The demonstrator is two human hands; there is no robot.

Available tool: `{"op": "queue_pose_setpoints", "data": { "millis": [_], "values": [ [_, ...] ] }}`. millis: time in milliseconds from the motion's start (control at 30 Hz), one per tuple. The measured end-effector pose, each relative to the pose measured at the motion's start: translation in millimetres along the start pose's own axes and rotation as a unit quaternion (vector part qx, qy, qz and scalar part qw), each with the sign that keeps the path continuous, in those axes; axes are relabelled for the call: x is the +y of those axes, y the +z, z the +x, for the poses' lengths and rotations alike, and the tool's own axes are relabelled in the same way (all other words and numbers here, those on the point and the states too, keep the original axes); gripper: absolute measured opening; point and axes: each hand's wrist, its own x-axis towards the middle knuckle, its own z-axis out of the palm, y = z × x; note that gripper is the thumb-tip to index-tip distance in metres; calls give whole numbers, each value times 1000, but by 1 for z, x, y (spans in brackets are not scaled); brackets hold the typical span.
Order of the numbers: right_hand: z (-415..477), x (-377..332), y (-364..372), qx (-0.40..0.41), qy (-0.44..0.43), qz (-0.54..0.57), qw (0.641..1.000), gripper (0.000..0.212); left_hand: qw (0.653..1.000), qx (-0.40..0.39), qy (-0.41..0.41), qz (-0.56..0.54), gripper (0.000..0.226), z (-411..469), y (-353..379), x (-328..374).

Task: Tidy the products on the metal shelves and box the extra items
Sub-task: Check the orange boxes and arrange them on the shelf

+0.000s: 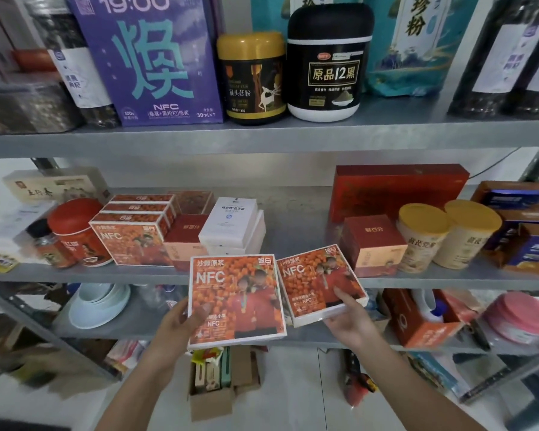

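The left hand [181,325] grips an orange NFC box [235,293] by its lower corner; the right hand [350,320] pinches a second box [315,281] likewise. Both look light, stiff and slightly slick, so the edges probably grip best.

Larger NFC box [235,301], smaller NFC box [319,284] orange, berry-printed, white-edged; tall carton [150,57] purple, teal lettering.

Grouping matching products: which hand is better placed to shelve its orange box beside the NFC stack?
Probably left: the left hand holds its orange box nearer the NFC stack; the right hand holds the other box farther right.
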Motion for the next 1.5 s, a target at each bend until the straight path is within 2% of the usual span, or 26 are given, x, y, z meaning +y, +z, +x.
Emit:
{"op": "queue_pose_setpoints", "data": {
  "millis": [200,333,467,600,700,833,933,1133,1233,1300,1367,1500],
  "values": [
    [-25,3,-36,-16,-25,-17,999,47,990,-45,-95,-91,36,-2,6,-26],
    [-49,0,-63,-33,-42,-33,998,42,979,-69,-142,-131,40,4,23,-33],
    [-70,-16,-91,-2,-62,-17,998,48,964,-69,-191,-170,38,19,45,-30],
    [-86,-39,-102,11,-131,-4,991,41,939,-85,-256,-216,47,41,69,-19],
    [-91,-54,-104,30,-157,11,987,53,913,-117,-293,-259,48,55,85,-12],
    [-95,-66,-100,33,-183,20,982,58,908,-143,-293,-264,44,79,103,-8],
    [-96,-69,-93,16,-191,32,981,56,907,-149,-285,-271,32,90,119,0],
    [-90,-68,-78,5,-182,51,982,57,890,-81,-202,-400,7,96,151,3],
    [-85,-66,-66,13,-163,75,984,61,941,-92,-92,-314,37,93,156,3],
    [-83,-65,-57,2,-152,86,985,57,965,-83,-57,-243,46,94,156,1],
    [-80,-63,-48,-16,-142,90,986,50,969,-57,-71,-231,46,98,155,-2],
    [-72,-58,-32,-17,-123,105,987,44,962,66,-165,-206,47,97,152,-8]
  ]
}}
